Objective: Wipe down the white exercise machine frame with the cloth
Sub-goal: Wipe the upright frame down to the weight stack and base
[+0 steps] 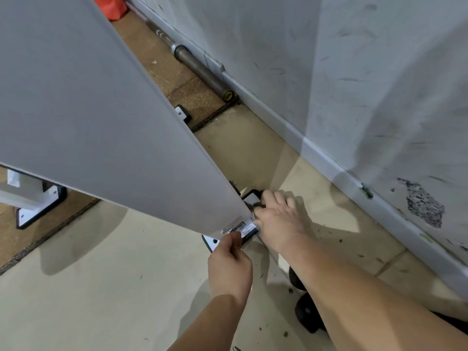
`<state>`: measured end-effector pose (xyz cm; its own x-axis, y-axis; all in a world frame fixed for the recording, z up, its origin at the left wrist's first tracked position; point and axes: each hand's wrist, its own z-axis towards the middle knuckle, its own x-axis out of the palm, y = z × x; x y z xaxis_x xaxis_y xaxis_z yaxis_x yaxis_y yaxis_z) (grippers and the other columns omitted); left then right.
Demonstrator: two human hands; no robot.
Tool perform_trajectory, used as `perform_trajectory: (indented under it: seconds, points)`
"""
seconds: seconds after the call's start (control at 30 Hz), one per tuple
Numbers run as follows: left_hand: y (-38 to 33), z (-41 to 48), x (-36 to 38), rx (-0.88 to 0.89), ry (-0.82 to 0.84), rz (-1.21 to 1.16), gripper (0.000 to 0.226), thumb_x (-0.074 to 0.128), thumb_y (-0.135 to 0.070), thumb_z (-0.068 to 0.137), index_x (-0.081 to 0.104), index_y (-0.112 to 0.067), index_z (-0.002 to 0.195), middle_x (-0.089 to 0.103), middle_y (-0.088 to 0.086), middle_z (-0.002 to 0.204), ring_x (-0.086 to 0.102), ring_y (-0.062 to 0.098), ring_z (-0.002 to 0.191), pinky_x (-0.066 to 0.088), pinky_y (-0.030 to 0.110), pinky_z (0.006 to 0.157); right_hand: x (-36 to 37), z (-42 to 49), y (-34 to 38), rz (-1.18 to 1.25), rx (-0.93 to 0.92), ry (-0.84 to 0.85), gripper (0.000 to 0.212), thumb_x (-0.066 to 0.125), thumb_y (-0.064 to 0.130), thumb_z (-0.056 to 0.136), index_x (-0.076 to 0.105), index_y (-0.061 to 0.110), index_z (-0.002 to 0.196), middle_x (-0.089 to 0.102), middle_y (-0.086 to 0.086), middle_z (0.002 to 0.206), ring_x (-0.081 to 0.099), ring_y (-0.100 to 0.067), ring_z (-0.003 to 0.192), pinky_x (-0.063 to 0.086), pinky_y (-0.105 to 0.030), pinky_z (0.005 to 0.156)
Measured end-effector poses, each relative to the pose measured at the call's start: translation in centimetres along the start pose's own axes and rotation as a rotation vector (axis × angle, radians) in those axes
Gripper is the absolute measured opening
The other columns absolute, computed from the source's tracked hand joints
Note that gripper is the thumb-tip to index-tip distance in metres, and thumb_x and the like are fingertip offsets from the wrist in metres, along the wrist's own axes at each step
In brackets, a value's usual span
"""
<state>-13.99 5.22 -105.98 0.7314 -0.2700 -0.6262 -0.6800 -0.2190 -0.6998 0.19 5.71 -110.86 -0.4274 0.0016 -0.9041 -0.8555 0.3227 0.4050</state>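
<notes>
The white exercise machine frame (101, 110) is a wide post slanting down to a white base plate with a black edge (211, 241) on the floor. My right hand (278, 219) is at the foot of the post, its fingers curled round a small dark cloth (257, 205) pressed against the frame; most of the cloth is hidden. My left hand (230, 264) is just below it, thumb and fingers pinching a pale crumpled strip (231, 232) at the post's lower edge, beside a printed label (247, 227).
A steel barbell (202, 69) lies along the scuffed white wall (379, 97) and its skirting. Other feet of the frame stand at the left (38, 209) and behind the post (183, 114). Black round objects (307, 312) sit under my right forearm. An orange thing (109, 6) is at the top.
</notes>
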Motion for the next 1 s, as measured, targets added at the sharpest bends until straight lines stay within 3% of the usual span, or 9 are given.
perform_trajectory:
  seconds: [0.1,0.17,0.27,0.37,0.5,0.7,0.83,0.93,1.0]
  points:
    - [0.3,-0.1,-0.6,0.031,0.030,0.018,0.039,0.043,-0.001,0.098,0.074,-0.021,0.111,0.074,-0.011,0.105,0.066,0.013,0.101,0.049,0.021,0.090,-0.1,0.6,-0.6,-0.097,0.044,-0.056,0.036,0.093,0.011,0.057,0.072,0.024,0.083,0.051,0.000,0.091,0.056,-0.024,0.086,0.043,-0.033,0.071]
    - [0.6,0.2,-0.9,0.024,0.049,0.045,0.039,0.044,-0.002,0.097,0.074,-0.026,0.104,0.072,-0.017,0.097,0.065,0.004,0.093,0.046,0.011,0.079,-0.9,1.4,-0.3,-0.072,0.103,-0.155,0.046,0.089,0.006,0.061,0.072,0.021,0.101,0.052,-0.003,0.092,0.056,-0.026,0.086,0.039,-0.032,0.059]
    - [0.9,0.4,-0.9,0.004,0.053,0.044,0.038,0.043,0.000,0.095,0.071,-0.026,0.090,0.070,-0.012,0.084,0.061,0.011,0.076,0.044,0.010,0.065,-1.5,2.9,1.1,0.081,0.117,-0.052,0.060,0.058,0.004,0.094,0.049,0.027,0.149,0.056,-0.006,0.126,0.051,-0.028,0.122,0.048,-0.037,0.087]
    - [1.1,0.7,-0.8,0.004,0.081,0.031,0.038,0.043,0.001,0.095,0.070,-0.025,0.088,0.070,-0.008,0.082,0.059,0.016,0.076,0.046,0.015,0.066,-0.7,3.8,0.9,0.201,0.069,0.152,0.075,0.051,-0.005,0.092,0.040,0.030,0.157,0.040,0.006,0.161,0.036,-0.020,0.148,0.031,-0.028,0.118]
    - [1.6,1.1,-0.2,-0.012,0.138,0.028,0.040,0.041,0.001,0.094,0.069,-0.026,0.086,0.069,-0.008,0.081,0.057,0.021,0.071,0.049,0.032,0.068,0.0,2.4,0.6,0.142,0.115,0.097,0.062,0.050,0.003,0.093,0.050,0.037,0.144,0.036,0.005,0.151,0.033,-0.024,0.143,0.029,-0.031,0.114]
    - [2.3,0.7,-0.2,-0.043,0.179,0.057,0.036,0.042,-0.005,0.097,0.071,-0.026,0.094,0.071,-0.013,0.091,0.064,0.013,0.083,0.050,0.029,0.074,0.0,0.0,0.8,-0.006,0.146,-0.027,0.029,0.054,0.013,0.098,0.061,0.023,0.124,0.046,-0.006,0.126,0.043,-0.029,0.123,0.033,-0.036,0.100]
    - [2.5,0.6,-0.5,-0.027,0.197,0.065,0.035,0.043,-0.005,0.097,0.070,-0.026,0.092,0.071,-0.012,0.091,0.062,0.017,0.079,0.052,0.032,0.076,-0.9,-1.9,0.2,-0.071,0.133,0.173,0.028,0.061,0.024,0.099,0.060,0.021,0.126,0.046,-0.007,0.128,0.044,-0.028,0.124,0.040,-0.036,0.100]
    - [1.6,0.0,-1.3,-0.022,0.213,0.085,0.034,0.044,-0.004,0.095,0.069,-0.027,0.093,0.070,-0.011,0.091,0.064,0.020,0.085,0.054,0.034,0.081,-2.4,-3.5,-0.2,-0.043,0.160,0.348,0.022,0.062,0.027,0.097,0.066,0.025,0.119,0.046,-0.003,0.112,0.051,-0.027,0.115,0.048,-0.037,0.091]
    - [0.3,-0.6,-2.1,-0.046,0.249,0.092,0.032,0.045,-0.007,0.097,0.068,-0.029,0.096,0.069,-0.012,0.093,0.064,0.021,0.084,0.055,0.035,0.084,-3.9,-4.4,0.0,0.041,0.216,0.325,0.014,0.061,0.026,0.097,0.067,0.026,0.110,0.046,0.002,0.102,0.056,-0.026,0.106,0.051,-0.036,0.085]
